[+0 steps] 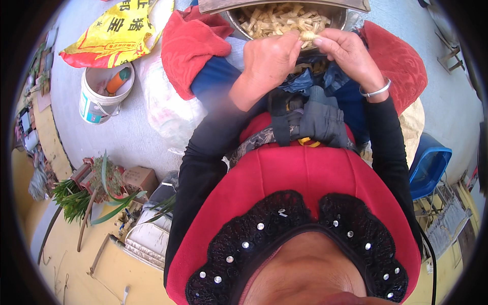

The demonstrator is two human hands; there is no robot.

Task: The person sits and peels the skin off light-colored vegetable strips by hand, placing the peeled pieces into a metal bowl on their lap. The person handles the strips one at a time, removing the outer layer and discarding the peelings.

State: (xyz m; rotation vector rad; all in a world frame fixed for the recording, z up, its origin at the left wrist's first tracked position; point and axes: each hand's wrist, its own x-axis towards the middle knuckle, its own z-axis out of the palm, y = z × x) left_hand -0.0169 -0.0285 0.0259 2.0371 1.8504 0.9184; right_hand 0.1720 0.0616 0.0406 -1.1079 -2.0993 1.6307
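At the top centre, my left hand (268,62) and my right hand (352,57) meet over a metal basin (343,20). Both are closed in a pinch on a pale yellow folded strip (308,36), its ends partly hidden by my fingertips. A heap of similar pale strips (282,18) fills the basin; their exact kind is unclear. Across the basin's far side lies a wooden board (274,5). Red cloths cover my knees, one on the left (190,48) and one on the right (396,66).
Left of my legs are a yellow printed sack (119,38), a white bucket (94,101) holding an orange and green object (118,81), and a translucent plastic bag (168,101). Potted plants (73,198) stand lower left. A blue plastic tub (429,165) sits on the right.
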